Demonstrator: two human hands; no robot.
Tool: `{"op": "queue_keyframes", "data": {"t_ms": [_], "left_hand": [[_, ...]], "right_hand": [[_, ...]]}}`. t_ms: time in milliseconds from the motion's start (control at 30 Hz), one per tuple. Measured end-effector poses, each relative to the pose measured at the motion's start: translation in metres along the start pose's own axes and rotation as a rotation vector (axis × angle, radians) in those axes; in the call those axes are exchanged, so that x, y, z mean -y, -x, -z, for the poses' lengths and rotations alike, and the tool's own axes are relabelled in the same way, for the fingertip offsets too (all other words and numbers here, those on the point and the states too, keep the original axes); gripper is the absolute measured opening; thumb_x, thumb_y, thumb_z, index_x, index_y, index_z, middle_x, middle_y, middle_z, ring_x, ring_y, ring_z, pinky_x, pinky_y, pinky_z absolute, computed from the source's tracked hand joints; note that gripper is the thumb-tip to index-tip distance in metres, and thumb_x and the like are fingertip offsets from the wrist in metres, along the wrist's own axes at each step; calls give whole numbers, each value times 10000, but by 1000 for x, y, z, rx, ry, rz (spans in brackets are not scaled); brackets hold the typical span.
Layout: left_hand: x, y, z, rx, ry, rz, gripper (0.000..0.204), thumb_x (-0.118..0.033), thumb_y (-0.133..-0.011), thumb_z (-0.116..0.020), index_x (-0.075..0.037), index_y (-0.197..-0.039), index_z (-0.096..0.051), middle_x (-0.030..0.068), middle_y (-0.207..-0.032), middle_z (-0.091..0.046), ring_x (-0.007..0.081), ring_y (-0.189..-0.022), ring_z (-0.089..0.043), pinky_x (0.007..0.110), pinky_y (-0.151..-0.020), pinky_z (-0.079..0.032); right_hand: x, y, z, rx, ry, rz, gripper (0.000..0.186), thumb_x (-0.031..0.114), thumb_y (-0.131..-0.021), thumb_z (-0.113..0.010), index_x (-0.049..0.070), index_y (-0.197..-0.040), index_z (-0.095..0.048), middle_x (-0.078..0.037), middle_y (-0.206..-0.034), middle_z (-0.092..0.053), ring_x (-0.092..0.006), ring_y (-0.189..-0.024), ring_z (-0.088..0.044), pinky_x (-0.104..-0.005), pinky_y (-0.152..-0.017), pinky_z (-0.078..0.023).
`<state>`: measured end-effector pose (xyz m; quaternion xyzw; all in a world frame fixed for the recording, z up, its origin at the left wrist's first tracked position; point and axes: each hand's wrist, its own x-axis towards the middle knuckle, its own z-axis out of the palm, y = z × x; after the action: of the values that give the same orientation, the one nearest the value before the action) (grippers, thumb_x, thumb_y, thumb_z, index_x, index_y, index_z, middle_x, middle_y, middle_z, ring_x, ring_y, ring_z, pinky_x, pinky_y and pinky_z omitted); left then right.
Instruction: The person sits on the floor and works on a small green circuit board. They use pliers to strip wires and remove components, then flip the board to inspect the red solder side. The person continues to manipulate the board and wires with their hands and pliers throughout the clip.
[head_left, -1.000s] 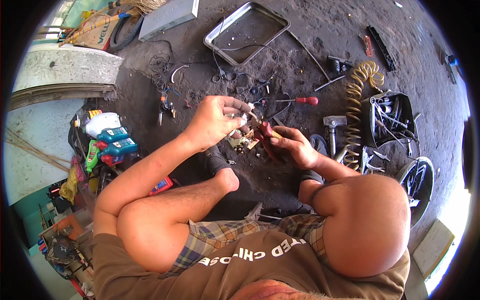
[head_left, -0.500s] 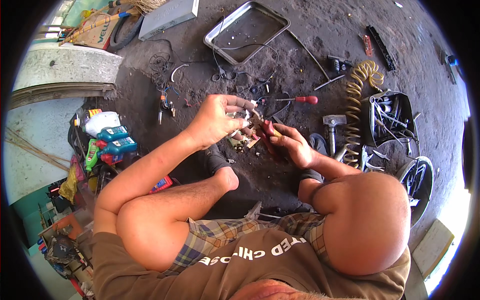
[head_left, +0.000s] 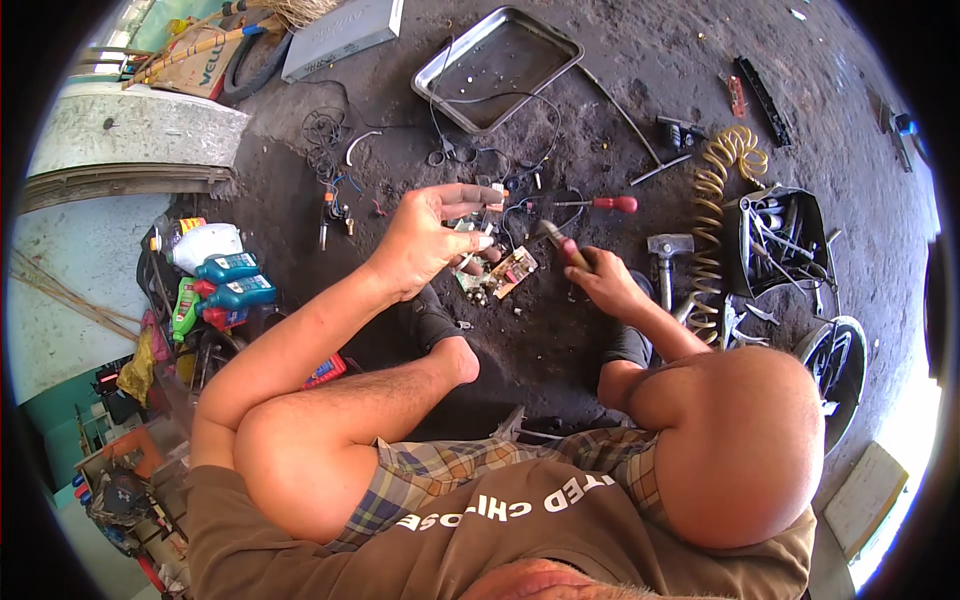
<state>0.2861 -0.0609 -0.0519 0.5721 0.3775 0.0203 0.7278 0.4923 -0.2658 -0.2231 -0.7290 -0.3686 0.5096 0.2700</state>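
Note:
My right hand (head_left: 606, 280) is closed around the red handles of a pair of pliers (head_left: 566, 248). The plier jaws point up and left, apart from my left hand. With bent fingers, my left hand (head_left: 440, 240) holds a small white-and-orange part (head_left: 496, 197) at its fingertips; its exact kind is too small to tell. Beneath that hand lies a circuit board (head_left: 516, 272) with small components, next to a greenish board (head_left: 466, 278) partly hidden by the fingers. A screwdriver (head_left: 612, 204) with a red handle lies on the ground beyond the pliers.
A metal tray (head_left: 497, 70) lies at the far side, with cables (head_left: 450, 152) before it. To the right are a hammer (head_left: 668, 255), a coiled yellow hose (head_left: 708, 220) and a tool bin (head_left: 785, 240). Bottles (head_left: 240, 290) stand left. My feet flank the boards.
My right hand has drawn the pliers away from my left hand, down and to the right. The circuit board beneath is now more exposed. My left hand has barely moved.

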Motion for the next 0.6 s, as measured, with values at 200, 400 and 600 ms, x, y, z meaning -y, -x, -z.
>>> {"op": "queue_keyframes", "data": {"t_ms": [200,400,600], "left_hand": [[1,1,-1,26,49,-45,545,85,-928,-716,36,-1457,-592,224,-1498,-611,279,-938,-809,296,-701,-677],[2,0,-4,41,76,-101,546,87,-934,-721,33,-1461,-587,221,-1515,-599,279,-947,-809,302,-704,-683],[12,-4,-17,90,146,-140,548,85,-947,-723,46,-1472,-567,207,-1539,-584,253,-994,-799,308,-754,-700]], "right_hand": [[-69,-28,-6,-250,158,-68,433,331,-937,-744,-55,-1131,-712,-320,-956,-742,-485,-992,-743,-540,-889,-564],[-33,-33,-2,-554,437,471,530,119,-838,-788,34,-1334,-620,-212,-1272,-608,-433,-1160,-642,-554,-997,-541],[64,-13,-17,219,-73,822,514,249,-915,-867,14,-1314,-643,-192,-1245,-612,-353,-1156,-679,-458,-980,-571]]}}
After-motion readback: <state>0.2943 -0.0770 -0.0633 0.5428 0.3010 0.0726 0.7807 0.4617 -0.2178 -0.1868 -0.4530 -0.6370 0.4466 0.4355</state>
